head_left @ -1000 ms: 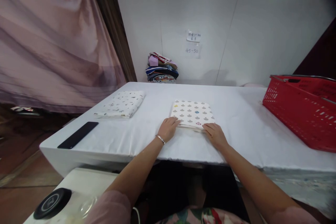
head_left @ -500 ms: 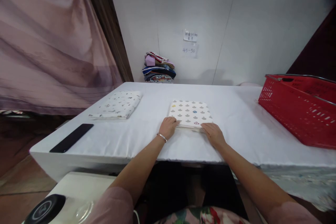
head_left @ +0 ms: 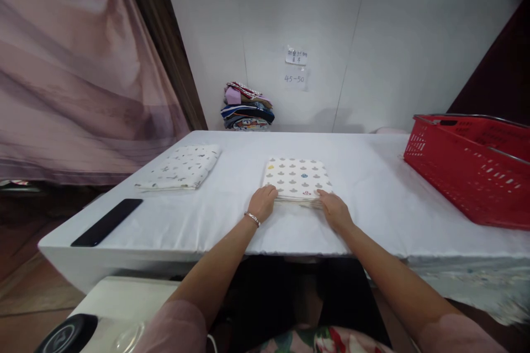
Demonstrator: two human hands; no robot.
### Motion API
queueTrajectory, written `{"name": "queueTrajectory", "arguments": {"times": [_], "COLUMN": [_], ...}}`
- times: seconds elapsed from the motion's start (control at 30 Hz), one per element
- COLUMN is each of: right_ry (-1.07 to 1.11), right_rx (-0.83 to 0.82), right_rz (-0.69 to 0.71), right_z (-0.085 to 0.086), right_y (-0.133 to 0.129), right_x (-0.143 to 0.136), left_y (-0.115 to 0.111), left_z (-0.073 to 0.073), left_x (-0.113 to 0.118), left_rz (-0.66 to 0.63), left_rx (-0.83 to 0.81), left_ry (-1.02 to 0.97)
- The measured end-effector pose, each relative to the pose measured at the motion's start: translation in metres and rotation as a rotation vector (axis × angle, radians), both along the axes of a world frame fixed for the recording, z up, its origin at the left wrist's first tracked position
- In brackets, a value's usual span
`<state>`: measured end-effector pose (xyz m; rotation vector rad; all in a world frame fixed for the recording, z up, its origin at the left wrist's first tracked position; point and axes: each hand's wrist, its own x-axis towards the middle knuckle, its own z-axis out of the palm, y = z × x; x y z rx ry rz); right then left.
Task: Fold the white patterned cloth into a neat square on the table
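Note:
A folded white cloth [head_left: 293,177] with rows of grey motifs and a few coloured ones lies flat on the white-covered table [head_left: 232,215] in front of me. My left hand [head_left: 263,203], with a bracelet at the wrist, holds its near left corner. At the near right corner my right hand [head_left: 334,210] grips the edge, fingers on top and thumb hidden. Several layers show along the near fold. Farther left lies a second folded white cloth [head_left: 182,166] with small scattered prints, touched by neither hand.
A red plastic basket [head_left: 467,171] stands on the table's right side. A black flat slab [head_left: 108,223] lies near the left edge. Behind the table is a stack of folded fabrics [head_left: 247,111]. Paper signs [head_left: 295,78] hang on the wall.
The view has shifted slightly. Both hands stay at the near corners of the folded cloth; the right fingers now curl more closely around its corner.

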<state>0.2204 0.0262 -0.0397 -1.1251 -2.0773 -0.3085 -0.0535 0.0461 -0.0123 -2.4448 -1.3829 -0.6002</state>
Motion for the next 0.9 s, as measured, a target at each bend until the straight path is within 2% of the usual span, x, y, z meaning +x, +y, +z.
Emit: {"name": "queueTrajectory", "arguments": {"times": [0.17,0.37,0.53,0.7,0.9], "right_ry": [-0.041,-0.046,-0.072,-0.120,-0.128], "right_rx": [0.005,0.010,0.004,0.011,0.008], "right_rz": [-0.003,0.016,-0.004,-0.035,-0.023], "right_z": [0.001,0.004,0.007,0.005,0.004], "right_y": [-0.001,-0.003,-0.004,-0.002,0.001], "right_x": [0.001,-0.001,-0.004,-0.003,-0.003], "left_y": [-0.003,-0.013,-0.013,-0.007,-0.004], "left_z": [0.000,0.008,0.012,0.009,0.002], "left_x": [-0.003,-0.005,-0.001,0.002,0.006], "left_rz": [-0.047,-0.091,-0.046,0.005,-0.050], "left_rx": [0.013,-0.004,-0.003,0.053,0.114], "left_ry": [-0.010,0.005,-0.017,-0.008,-0.062]}}
